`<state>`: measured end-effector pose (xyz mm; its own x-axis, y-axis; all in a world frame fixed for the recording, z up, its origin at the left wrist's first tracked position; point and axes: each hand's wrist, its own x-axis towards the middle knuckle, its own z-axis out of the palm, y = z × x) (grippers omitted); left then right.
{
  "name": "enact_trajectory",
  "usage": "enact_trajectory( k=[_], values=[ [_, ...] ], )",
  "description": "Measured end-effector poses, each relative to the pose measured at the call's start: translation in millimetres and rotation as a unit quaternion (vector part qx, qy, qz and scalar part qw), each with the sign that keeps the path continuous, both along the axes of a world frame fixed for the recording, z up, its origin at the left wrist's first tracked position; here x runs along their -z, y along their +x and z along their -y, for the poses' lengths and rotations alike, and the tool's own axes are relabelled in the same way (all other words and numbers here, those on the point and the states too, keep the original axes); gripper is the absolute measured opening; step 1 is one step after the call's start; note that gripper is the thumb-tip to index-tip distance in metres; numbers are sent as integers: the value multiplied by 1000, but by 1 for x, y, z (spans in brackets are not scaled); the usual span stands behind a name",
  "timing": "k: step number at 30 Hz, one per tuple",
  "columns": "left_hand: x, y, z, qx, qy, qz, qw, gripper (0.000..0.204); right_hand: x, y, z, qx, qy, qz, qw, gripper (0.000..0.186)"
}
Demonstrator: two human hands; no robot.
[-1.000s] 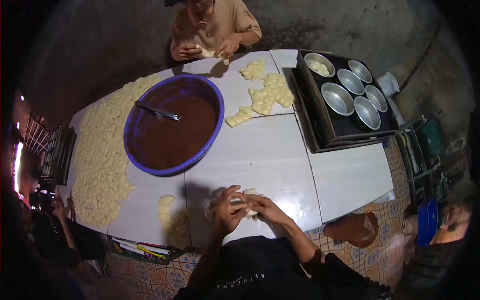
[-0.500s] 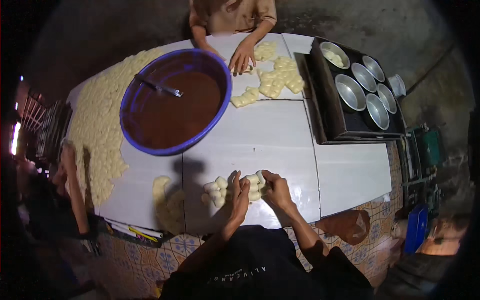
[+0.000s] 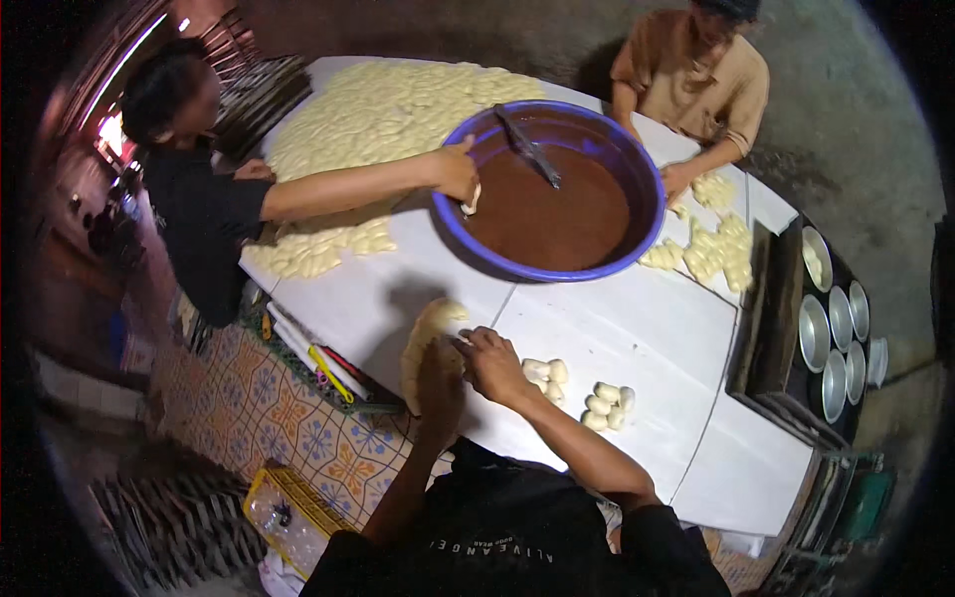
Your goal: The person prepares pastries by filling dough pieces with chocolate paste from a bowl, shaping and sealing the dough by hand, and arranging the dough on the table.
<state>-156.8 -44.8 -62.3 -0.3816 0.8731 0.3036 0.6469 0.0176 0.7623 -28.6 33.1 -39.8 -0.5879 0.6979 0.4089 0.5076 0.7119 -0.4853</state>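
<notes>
A pale dough strip (image 3: 423,343) lies near the table's front edge. My left hand (image 3: 440,383) is over its right side, dark in shadow, with the fingers hard to make out. Close beside it, my right hand (image 3: 494,366) has its fingers bent and drawn together by the strip's edge; what they hold, if anything, is too blurred to name. Just right of that hand sits a cluster of small dough rolls (image 3: 544,378), partly covered by my wrist. Farther right stands another small dough cluster (image 3: 608,406), with no hand on it.
A purple basin (image 3: 652,214) of brown powder stands mid-table, a dark-handled tool inside. A co-worker's hand (image 3: 456,174) holds dough over its rim. Many dough pieces (image 3: 398,109) cover the far left. Another person works at the back right near a dark tray (image 3: 761,308) of round metal tins.
My view has swung left. Both hands have left the dough rolls and moved left to the dough strip. The co-worker at left now reaches over the basin.
</notes>
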Motion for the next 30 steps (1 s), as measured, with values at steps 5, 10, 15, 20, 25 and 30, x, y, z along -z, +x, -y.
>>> enact_trajectory(
  k=[5,10,15,20,25,30],
  values=[
    [16,43,-18,91,-57,-254,961,62,1,58,-9,15,-209,-14,978,23],
    [39,29,-17,20,-22,-189,981,42,-84,182,48,101,-449,-333,823,20],
    [-7,67,-22,33,111,70,991,32,-43,338,134,259,-352,-528,728,43],
    [-101,134,-2,349,-41,234,907,49,-30,290,159,463,-238,-195,831,46],
    [-102,186,7,557,-142,211,790,79,-54,201,123,297,-337,-409,794,35],
    [-113,148,-14,582,-312,278,697,74,-65,228,138,416,-288,-399,765,17]
  ],
)
